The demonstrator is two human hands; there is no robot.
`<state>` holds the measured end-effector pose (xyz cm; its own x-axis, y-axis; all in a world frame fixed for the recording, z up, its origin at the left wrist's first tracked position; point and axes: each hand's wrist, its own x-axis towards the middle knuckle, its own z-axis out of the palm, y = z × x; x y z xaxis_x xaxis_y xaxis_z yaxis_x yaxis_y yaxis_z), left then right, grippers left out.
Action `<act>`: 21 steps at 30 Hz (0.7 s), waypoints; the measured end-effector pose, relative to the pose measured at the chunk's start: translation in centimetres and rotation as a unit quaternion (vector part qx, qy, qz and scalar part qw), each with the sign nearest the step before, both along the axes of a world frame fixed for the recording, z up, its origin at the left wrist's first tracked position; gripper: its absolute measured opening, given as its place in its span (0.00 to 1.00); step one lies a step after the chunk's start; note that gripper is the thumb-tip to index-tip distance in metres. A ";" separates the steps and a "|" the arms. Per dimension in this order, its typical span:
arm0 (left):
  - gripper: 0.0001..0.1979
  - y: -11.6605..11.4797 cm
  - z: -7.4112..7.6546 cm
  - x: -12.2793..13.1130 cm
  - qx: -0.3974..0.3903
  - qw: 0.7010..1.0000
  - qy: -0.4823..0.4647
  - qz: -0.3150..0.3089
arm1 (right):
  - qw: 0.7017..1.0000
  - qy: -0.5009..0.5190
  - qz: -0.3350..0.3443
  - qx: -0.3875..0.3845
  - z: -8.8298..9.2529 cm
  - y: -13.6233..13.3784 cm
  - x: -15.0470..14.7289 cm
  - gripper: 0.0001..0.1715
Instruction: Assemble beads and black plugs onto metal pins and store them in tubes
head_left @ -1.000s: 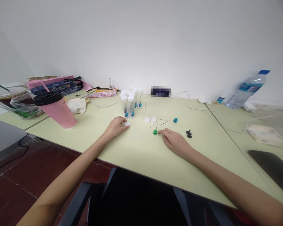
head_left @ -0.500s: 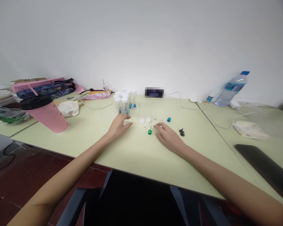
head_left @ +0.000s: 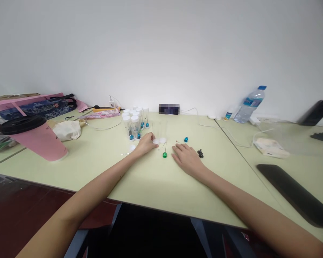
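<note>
My left hand point(head_left: 147, 144) is at a clear tube point(head_left: 155, 130) that stands on a white cap, its thumb and fingers closed at the tube's base. A second clear tube point(head_left: 163, 129) stands just right of it. My right hand point(head_left: 187, 157) rests on the table with spread fingers and nothing visible in it. Between the hands lies a green bead point(head_left: 164, 154) with a thin wire. A blue piece point(head_left: 186, 139) is beyond my right hand, and black pieces point(head_left: 200, 153) lie to its right. Behind my left hand stand several capped tubes point(head_left: 136, 125) with blue pieces inside.
A pink cup point(head_left: 41, 139) with a black lid and a cream cloth point(head_left: 67, 129) are at the left. A water bottle point(head_left: 249, 105) leans by the wall at the right. A long black pad point(head_left: 293, 193) lies at the right; a white cable crosses the table's back.
My left hand has moved right, from beside the capped tubes to the clear tube. A white cap and thin wire now show left of it. The view has shifted a little.
</note>
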<state>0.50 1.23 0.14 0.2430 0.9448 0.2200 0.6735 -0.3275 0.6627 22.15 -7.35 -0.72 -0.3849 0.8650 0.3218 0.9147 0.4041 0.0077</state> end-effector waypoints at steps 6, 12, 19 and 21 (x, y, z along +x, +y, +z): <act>0.13 -0.2 -0.1 -1.5 -0.037 0.999 -0.031 -0.019 | 1.000 -0.012 0.016 0.021 0.4 -0.6 0.0 0.17; 0.15 -0.5 -0.1 -2.5 -0.076 0.995 -0.054 -0.037 | 0.999 -0.011 0.032 0.040 0.7 -0.8 0.3 0.17; 0.18 -0.7 0.1 -2.8 -0.085 0.995 -0.053 -0.023 | 0.998 -0.016 0.040 0.037 0.5 -0.7 0.5 0.15; 0.19 -0.6 0.1 -2.8 -0.085 0.995 -0.055 -0.025 | 0.999 -0.016 0.040 0.034 0.4 -0.7 0.5 0.15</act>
<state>-2.33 0.60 0.23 0.2747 0.9577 0.0854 0.5799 -0.2359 0.7798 22.65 -8.00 -0.30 -0.4625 0.8080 0.3650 0.8786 0.4729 0.0666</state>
